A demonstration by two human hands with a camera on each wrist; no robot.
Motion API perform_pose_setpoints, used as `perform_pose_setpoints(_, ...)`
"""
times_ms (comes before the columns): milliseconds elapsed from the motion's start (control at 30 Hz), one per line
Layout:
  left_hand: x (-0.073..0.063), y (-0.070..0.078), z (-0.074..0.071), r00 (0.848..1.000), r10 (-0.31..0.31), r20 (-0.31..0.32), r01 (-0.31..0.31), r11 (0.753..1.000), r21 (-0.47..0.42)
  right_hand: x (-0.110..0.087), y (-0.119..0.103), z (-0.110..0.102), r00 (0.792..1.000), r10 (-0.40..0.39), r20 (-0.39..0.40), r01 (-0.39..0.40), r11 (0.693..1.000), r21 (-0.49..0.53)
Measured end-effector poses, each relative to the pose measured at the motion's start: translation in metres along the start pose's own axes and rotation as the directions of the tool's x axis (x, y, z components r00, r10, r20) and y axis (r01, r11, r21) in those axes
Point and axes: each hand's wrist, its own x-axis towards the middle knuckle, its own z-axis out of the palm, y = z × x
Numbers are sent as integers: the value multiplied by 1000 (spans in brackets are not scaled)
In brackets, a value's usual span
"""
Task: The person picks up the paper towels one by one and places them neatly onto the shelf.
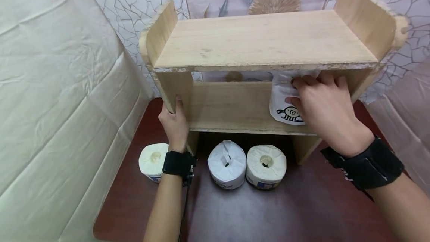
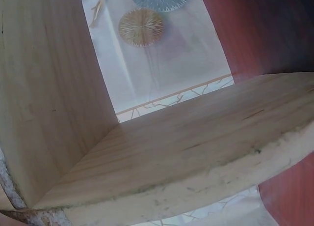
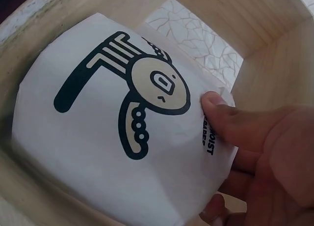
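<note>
My right hand [image 1: 327, 105] grips a wrapped toilet roll [image 1: 280, 100] at the right end of the wooden shelf's [image 1: 265, 40] middle level. Black cartoon print covers the roll's white wrapper, and in the right wrist view the thumb [image 3: 221, 110] presses on its side while other fingers curl at its end. Part of the roll is hidden behind the hand and the top board. On the left, my left hand [image 1: 174, 124] holds the front edge of the shelf's side panel, thumb on the inner face. The left wrist view shows only the shelf's bare boards [image 2: 196, 147].
Two wrapped toilet rolls, one white [image 1: 218, 167] and one cream [image 1: 258, 171], stand side by side before the shelf's bottom opening. Another cream roll [image 1: 147, 161] stands left, partly behind my left wrist. Below is a dark red table [image 1: 262, 219]; patterned cloth [image 1: 111, 10] hangs behind.
</note>
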Motion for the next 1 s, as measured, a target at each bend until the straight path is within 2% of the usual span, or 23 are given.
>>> perform_pose_setpoints(300,1,2,-3,1000,-30,-5,30,1000,0,-2,1,-1,999,15,28,-16,1000,23)
perform_pose_setpoints(600,2,4,-3,1000,-26,5,26,1000,13,-5,6,-6,995,54,87,-58,997,43)
perform_pose_setpoints(800,1,2,-1,1000,-26,2,26,1000,3,-9,9,-4,994,64,84,-70,996,64)
perform_pose_setpoints(1000,-1,0,0,1000,-31,0,31,1000,-7,-13,11,0,995,36,93,-48,991,125)
